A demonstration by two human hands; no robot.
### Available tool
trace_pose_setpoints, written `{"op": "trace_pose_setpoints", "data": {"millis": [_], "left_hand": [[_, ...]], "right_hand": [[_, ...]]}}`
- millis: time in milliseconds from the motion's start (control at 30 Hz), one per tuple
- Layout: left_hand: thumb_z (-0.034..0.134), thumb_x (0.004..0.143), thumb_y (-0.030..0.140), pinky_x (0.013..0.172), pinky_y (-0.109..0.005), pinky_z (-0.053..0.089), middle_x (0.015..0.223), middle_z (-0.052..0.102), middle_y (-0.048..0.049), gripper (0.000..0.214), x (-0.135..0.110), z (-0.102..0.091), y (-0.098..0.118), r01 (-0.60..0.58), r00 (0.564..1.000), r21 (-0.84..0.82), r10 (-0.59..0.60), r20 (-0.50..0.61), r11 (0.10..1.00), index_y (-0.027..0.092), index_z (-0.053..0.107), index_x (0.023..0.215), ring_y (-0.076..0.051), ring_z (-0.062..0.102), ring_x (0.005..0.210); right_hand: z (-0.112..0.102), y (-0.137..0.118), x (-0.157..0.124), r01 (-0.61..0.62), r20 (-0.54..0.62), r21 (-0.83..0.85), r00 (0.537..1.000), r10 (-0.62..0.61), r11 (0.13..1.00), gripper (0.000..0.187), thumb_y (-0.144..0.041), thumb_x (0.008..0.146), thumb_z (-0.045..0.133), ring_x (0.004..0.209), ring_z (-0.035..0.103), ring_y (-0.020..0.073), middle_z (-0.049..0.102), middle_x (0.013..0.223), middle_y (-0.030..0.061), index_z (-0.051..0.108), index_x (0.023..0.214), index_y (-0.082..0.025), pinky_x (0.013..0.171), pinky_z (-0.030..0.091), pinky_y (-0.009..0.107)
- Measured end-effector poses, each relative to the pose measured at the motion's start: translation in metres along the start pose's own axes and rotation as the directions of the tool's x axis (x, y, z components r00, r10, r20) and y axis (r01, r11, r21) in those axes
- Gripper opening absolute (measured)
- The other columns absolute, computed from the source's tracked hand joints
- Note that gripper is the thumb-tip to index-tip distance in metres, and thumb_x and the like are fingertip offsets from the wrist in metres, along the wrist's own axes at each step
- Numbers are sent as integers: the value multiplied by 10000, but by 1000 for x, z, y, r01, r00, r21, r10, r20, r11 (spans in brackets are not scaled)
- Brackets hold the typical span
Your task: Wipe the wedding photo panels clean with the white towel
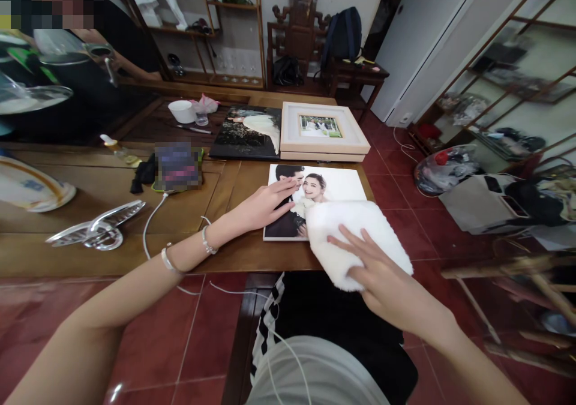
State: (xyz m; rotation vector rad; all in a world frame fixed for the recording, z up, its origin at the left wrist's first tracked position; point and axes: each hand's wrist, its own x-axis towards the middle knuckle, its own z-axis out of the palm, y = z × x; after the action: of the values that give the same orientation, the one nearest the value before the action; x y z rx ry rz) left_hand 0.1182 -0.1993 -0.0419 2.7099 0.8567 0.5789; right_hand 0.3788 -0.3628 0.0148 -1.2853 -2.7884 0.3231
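A photo panel (pixel 342 183) showing a couple lies flat at the table's near edge. My left hand (pixel 272 201) rests on its left part, fingers stretched out over the picture, gripping nothing. Over the panel's lower right lies a fluffy white cloth (pixel 382 231), which hides that corner and hangs past the table edge. My right hand (pixel 364 255) presses on this cloth with its fingers spread across the top and the cloth's near edge bunched at the hand.
Behind the panel lie a dark photo panel (pixel 245 141) and stacked pale wooden frames (pixel 324 147). Left are a silver ornament (pixel 101 228), a white cable (pixel 146 231), a dropper bottle (pixel 121 153) and a white cup (pixel 182 112). Another person (pixel 130 45) is at the far left.
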Motion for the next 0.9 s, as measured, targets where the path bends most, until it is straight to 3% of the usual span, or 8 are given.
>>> {"op": "trace_pose_setpoints", "data": {"millis": [100, 233, 367, 533, 700, 800, 900], "left_hand": [[410, 989, 337, 1143, -441, 335, 1490, 424, -101, 444, 0, 1, -1, 9, 1000, 3, -9, 3, 1000, 174, 454, 1400, -233, 349, 1400], [413, 989, 335, 1136, -453, 341, 1493, 419, -104, 445, -1, 2, -2, 8, 1000, -9, -8, -5, 1000, 184, 445, 1406, -235, 348, 1401], [403, 991, 339, 1141, -447, 335, 1491, 420, -112, 446, -1, 2, -2, -2, 1000, -11, 2, -13, 1000, 175, 448, 1403, -235, 350, 1400], [409, 988, 334, 1158, -441, 310, 1480, 426, -146, 442, 0, 0, -1, -21, 1000, -4, 21, -24, 1000, 125, 480, 1372, -240, 356, 1397], [406, 990, 314, 1157, -441, 311, 1493, 410, -133, 435, 0, 0, -1, -36, 999, -9, 36, -26, 999, 144, 466, 1385, -231, 345, 1403], [408, 989, 309, 1161, -433, 303, 1490, 413, -141, 445, 0, 0, -1, -35, 999, -11, 35, -23, 999, 130, 454, 1394, -229, 342, 1404], [405, 991, 315, 1161, -437, 303, 1490, 413, -139, 441, 0, -1, 0, -28, 999, -8, 27, -22, 1000, 132, 462, 1388, -229, 343, 1404]], "right_hand": [[-1, -5, -7, 15, 16, 36, 1000, -16, 999, 385, 71, 547, 394, 1451, 133, 304, 350, 1526, 87, 612, 737, -183, 1156, 199, 615], [-2, 8, 7, 38, -31, 102, 999, -35, 994, 373, 58, 552, 394, 1448, 168, 295, 403, 1495, 102, 604, 751, -177, 1160, 185, 606], [-2, 31, 39, 45, -100, 98, 994, -35, 994, 386, 53, 569, 399, 1432, 241, 281, 455, 1453, 150, 616, 802, -165, 1153, 205, 578], [-7, 62, 90, -70, -137, 20, 988, 72, 997, 351, 17, 655, 438, 1394, 327, 317, 539, 1339, 248, 638, 908, -120, 1116, 259, 555], [-14, 81, 127, -115, -157, -13, 981, 112, 993, 363, -17, 706, 434, 1372, 362, 331, 622, 1226, 198, 643, 976, -141, 1062, 301, 565], [-12, 82, 133, -126, -175, -30, 977, 119, 992, 370, -11, 706, 432, 1374, 353, 340, 632, 1203, 202, 645, 984, -129, 1057, 296, 569], [-6, 75, 125, -133, -160, -41, 979, 125, 990, 451, 20, 687, 423, 1396, 309, 349, 557, 1320, 223, 631, 1068, -104, 1069, 266, 597]]}}
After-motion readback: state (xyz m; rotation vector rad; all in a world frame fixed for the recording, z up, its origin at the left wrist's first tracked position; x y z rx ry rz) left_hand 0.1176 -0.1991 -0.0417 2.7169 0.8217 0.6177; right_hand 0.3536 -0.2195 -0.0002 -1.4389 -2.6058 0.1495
